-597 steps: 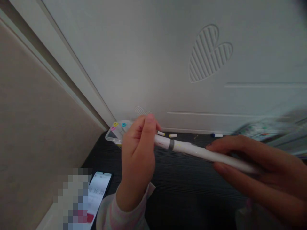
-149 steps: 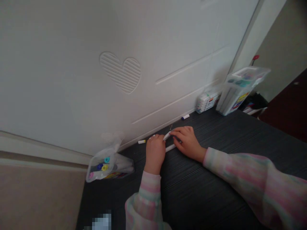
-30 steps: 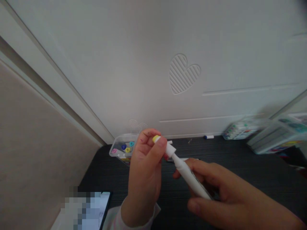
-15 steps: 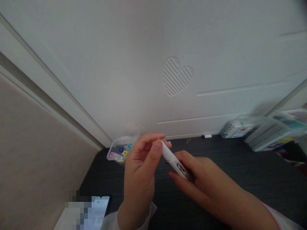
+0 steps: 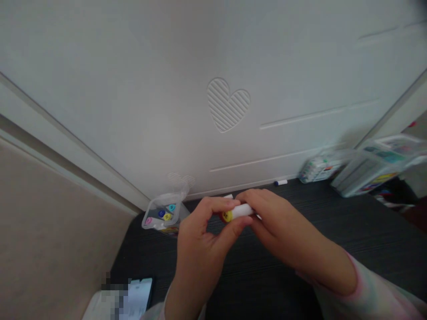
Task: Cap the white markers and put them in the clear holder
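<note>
A white marker (image 5: pixel 243 210) with a yellow end lies nearly level between my two hands, over the dark table. My left hand (image 5: pixel 203 240) is closed on it near the yellow end, with the thumb below and the fingers above. My right hand (image 5: pixel 275 218) grips the other end, which its fingers hide. Just behind the fingers, part of another white pen-like thing (image 5: pixel 228 196) shows on the table. A bit of red peeks out beside the yellow end; I cannot make out what it belongs to.
To the left stands an open clear plastic box (image 5: pixel 180 213) with several coloured markers. A small blue-and-white marker (image 5: pixel 280 182) lies by the white panel. A packaged bundle (image 5: pixel 320 169) and a larger clear case (image 5: pixel 363 178) stand at right. A phone (image 5: pixel 140 295) lies front left.
The marker has turned from slanting to nearly level, so its yellow end now shows. My right hand has moved up, closer to my left. The view has shifted slightly.
</note>
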`<control>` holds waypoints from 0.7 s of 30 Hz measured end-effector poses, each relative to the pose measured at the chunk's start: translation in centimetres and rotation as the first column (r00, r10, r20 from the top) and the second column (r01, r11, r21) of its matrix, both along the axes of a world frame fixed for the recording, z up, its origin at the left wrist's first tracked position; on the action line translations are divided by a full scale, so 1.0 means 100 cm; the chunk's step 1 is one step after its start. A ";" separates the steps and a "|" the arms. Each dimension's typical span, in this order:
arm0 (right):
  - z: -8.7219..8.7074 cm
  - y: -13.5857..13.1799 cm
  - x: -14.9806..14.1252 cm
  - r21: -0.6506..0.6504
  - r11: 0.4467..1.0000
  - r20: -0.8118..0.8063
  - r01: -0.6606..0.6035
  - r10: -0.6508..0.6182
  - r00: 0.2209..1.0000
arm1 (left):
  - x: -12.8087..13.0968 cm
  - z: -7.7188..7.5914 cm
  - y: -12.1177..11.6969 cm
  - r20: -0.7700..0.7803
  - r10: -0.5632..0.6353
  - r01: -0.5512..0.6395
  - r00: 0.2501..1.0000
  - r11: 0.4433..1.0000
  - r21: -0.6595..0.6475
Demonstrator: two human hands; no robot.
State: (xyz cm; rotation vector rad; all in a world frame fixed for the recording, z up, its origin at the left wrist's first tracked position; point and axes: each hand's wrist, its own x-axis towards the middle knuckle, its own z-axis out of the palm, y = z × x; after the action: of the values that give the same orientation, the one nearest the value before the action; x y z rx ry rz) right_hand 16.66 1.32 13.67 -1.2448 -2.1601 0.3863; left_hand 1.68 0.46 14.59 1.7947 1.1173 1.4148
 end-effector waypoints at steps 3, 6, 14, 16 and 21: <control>0.001 0.000 0.001 0.008 1.000 -0.040 -0.019 0.019 0.999 | 0.001 0.001 -0.002 0.029 -0.042 0.042 0.999 0.999 0.015; 0.003 -0.001 0.000 0.019 1.000 -0.061 -0.013 0.014 0.998 | 0.000 0.006 -0.006 0.040 -0.107 0.107 0.993 0.994 -0.001; 0.007 0.000 0.005 0.041 0.999 -0.075 -0.016 0.019 0.997 | 0.002 0.017 -0.009 0.160 -0.269 0.296 0.950 0.938 -0.180; 0.007 0.000 0.006 0.050 0.999 -0.068 0.008 -0.004 0.998 | 0.004 0.017 -0.007 0.168 -0.260 0.292 0.951 0.934 -0.208; 0.004 0.000 0.007 0.076 0.988 -0.064 0.136 -0.131 0.989 | 0.003 0.005 0.002 0.146 -0.257 0.291 0.955 0.905 -0.310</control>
State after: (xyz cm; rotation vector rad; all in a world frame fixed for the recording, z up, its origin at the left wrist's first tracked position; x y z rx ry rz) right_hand 17.35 1.31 14.08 -1.3080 -2.0095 0.2741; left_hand 1.99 0.69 15.11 1.5511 0.9396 1.0685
